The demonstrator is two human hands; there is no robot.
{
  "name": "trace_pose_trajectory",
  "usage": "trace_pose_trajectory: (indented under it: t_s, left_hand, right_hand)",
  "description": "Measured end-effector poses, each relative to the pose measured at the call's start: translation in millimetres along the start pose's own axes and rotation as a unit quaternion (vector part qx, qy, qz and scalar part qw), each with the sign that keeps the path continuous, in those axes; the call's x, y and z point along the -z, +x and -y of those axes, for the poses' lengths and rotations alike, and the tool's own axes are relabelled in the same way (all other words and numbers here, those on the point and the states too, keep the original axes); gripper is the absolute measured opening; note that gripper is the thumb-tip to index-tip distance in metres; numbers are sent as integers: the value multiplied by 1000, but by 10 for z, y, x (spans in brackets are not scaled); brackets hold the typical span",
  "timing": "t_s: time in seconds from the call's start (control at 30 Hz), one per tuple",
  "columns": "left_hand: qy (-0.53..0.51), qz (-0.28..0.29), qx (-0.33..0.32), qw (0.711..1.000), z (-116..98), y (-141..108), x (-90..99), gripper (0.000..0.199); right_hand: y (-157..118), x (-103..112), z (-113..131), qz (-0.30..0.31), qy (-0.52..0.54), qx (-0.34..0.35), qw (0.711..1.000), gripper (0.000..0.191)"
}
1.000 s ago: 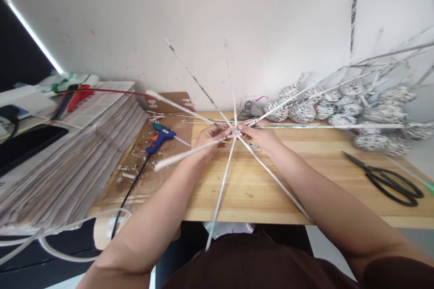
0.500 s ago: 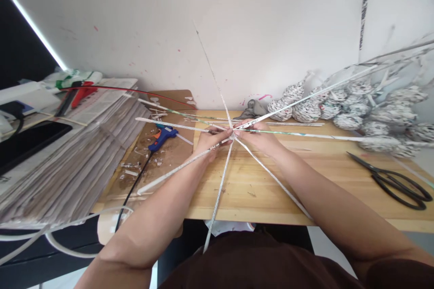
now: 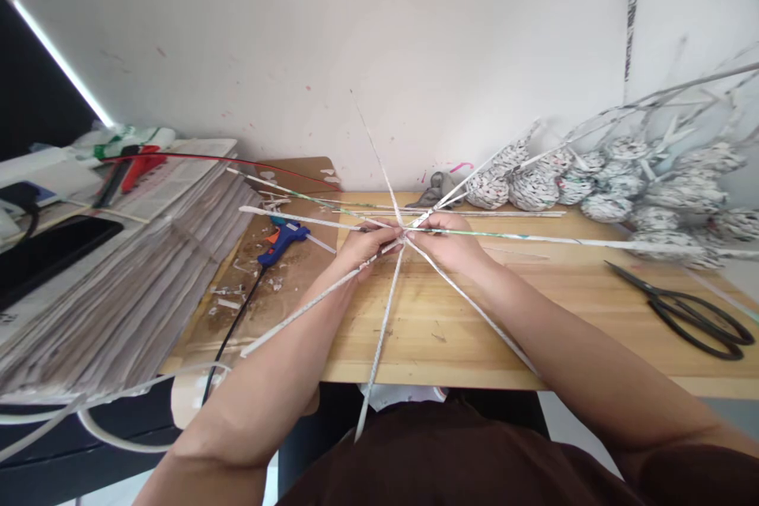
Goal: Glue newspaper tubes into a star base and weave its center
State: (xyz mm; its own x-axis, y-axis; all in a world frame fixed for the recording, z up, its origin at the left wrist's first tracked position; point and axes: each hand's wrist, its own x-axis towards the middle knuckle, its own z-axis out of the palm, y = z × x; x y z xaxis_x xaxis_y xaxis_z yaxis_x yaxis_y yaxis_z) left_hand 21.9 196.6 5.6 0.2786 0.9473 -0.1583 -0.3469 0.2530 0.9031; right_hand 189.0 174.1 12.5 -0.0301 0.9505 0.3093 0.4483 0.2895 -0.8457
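Several thin rolled-paper sticks (image 3: 387,316) cross at one centre above the wooden table and spread out like spokes. My left hand (image 3: 372,247) pinches the crossing from the left, thumb on top. From the right, my right hand (image 3: 443,239) grips the sticks close to that same centre, its fingertips almost touching the left thumb. One long stick (image 3: 534,237) runs right from my right hand, partly green near the hand. The exact weave under the fingertips is too small to make out.
A blue glue gun (image 3: 283,243) lies on brown cardboard (image 3: 296,285) at left, beside a newspaper stack (image 3: 142,292) with a phone (image 3: 59,257). Black scissors (image 3: 688,312) lie right. Woven paper pieces (image 3: 534,188) line the wall. The wooden table (image 3: 474,356) has its front edge near my body.
The stick slanting up to the right has swung and now appears shorter, ending by the woven pieces. The stick pointing at the wall has dipped. Both hands stay at the centre.
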Motion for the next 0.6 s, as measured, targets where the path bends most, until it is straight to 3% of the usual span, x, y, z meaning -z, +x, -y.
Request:
trace_pose_trajectory:
  t_s: [0.4,0.6]
  left_hand:
    - [30,9,1,1000,-8,9,26,27]
    - [15,-12,2,1000,0,11,19,23]
  right_hand:
    - [-44,-78,49,-46,29,14,998,13]
    - [-40,-112,51,-37,74,2,997,14]
